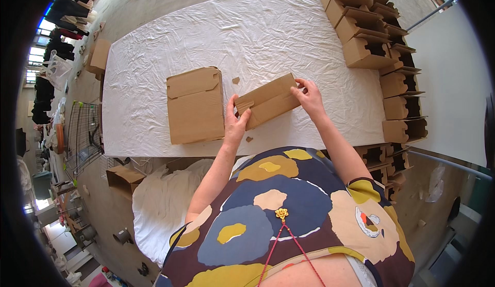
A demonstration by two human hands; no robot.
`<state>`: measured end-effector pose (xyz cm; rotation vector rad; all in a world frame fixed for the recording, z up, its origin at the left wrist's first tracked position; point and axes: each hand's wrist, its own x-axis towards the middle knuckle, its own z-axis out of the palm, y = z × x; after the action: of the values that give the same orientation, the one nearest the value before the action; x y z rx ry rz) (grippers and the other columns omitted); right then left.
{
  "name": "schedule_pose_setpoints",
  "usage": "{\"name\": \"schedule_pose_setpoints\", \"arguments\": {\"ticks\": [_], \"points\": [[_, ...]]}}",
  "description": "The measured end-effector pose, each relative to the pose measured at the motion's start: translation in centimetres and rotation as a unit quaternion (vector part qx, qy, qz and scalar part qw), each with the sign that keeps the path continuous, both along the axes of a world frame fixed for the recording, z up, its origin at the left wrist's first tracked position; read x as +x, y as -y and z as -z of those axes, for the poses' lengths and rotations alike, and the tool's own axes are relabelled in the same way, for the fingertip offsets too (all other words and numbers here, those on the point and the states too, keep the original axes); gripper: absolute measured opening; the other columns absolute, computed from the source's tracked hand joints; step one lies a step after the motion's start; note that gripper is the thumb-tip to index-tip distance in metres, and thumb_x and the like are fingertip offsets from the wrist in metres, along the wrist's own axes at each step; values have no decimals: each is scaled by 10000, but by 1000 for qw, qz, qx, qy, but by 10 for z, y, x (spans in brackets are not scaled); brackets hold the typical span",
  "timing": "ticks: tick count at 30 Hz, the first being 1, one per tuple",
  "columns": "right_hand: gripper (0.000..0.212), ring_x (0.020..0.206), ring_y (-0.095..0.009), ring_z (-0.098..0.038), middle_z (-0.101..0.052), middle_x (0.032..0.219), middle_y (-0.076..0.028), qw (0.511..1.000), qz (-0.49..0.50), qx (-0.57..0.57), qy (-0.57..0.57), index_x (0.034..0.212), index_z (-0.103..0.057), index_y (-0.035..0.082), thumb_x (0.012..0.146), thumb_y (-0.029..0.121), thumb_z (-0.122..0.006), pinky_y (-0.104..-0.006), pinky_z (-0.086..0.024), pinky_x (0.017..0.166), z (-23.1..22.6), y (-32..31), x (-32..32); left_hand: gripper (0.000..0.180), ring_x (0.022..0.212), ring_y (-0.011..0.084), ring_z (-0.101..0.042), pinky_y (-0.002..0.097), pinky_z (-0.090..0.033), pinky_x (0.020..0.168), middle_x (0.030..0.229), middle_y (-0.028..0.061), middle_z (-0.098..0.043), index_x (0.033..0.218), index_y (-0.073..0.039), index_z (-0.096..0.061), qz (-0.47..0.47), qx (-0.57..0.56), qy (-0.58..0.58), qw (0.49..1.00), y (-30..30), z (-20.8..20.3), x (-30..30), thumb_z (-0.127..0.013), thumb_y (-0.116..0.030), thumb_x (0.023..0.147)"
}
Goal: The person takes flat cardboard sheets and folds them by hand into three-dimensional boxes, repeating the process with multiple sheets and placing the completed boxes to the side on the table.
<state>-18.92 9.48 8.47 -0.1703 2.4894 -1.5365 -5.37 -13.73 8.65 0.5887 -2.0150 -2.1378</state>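
Between my two hands is a brown cardboard box [272, 99], partly folded and tilted, its right end farther from me. My left hand [237, 120] grips its left end, with the thumb on the top face and the fingers around the far side. At the right end, my right hand [308, 97] pinches the upper corner between thumb and fingers. Just left of my left hand lies a flat stack of brown cardboard pieces [196, 109] with a notched flap on top. Small cardboard scraps [235, 80] lie on the cloth close to the box.
A wrinkled white cloth [247, 34] covers the table. Several open cardboard boxes [361, 50] are stacked along the right edge. Beyond the left edge stand another box [98, 56] and a wire rack [82, 135]. An open carton [124, 179] sits below the table's near left side.
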Motion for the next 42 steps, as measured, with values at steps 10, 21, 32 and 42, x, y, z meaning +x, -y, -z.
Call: {"name": "schedule_pose_setpoints", "arguments": {"ticks": [10, 21, 32, 42], "points": [[414, 1249, -189, -521, -590, 1341, -103, 970, -9, -225, 94, 1411, -507, 68, 1062, 288, -476, -314, -387, 1067, 7, 17, 12, 427, 1273, 220, -470, 355, -326, 1123, 1352, 112, -532, 1412, -51, -424, -76, -167, -52, 982, -11, 13, -16, -498, -286, 1063], [262, 1104, -340, -592, -615, 1158, -175, 996, 31, -67, -52, 1233, -544, 42, 1038, 217, -518, -389, -460, 958, 38, 22, 31, 323, 1225, 272, -505, 377, -398, 1049, 1312, 122, -527, 1336, -73, -461, 18, -222, 7, 975, 10, 19, -26, -514, -221, 1054], [247, 1090, -287, -573, -606, 1135, -146, 989, 87, -117, -17, 1186, -570, 41, 1032, 231, -534, -381, -445, 972, 39, 18, 25, 702, 1156, 242, -525, 389, -419, 1018, 1327, 149, -497, 1495, -80, -350, -55, -191, 73, 977, 17, 32, -22, -581, -509, 990], [330, 1063, -322, -559, -576, 1126, -136, 994, -31, 62, -86, 1157, -620, 46, 892, 227, -698, -402, -463, 924, -7, 19, 70, 518, 1100, 338, -567, 429, -462, 931, 1207, 144, -590, 1337, -60, -533, 38, -297, 10, 954, 25, -29, -76, -639, -406, 966]]}}
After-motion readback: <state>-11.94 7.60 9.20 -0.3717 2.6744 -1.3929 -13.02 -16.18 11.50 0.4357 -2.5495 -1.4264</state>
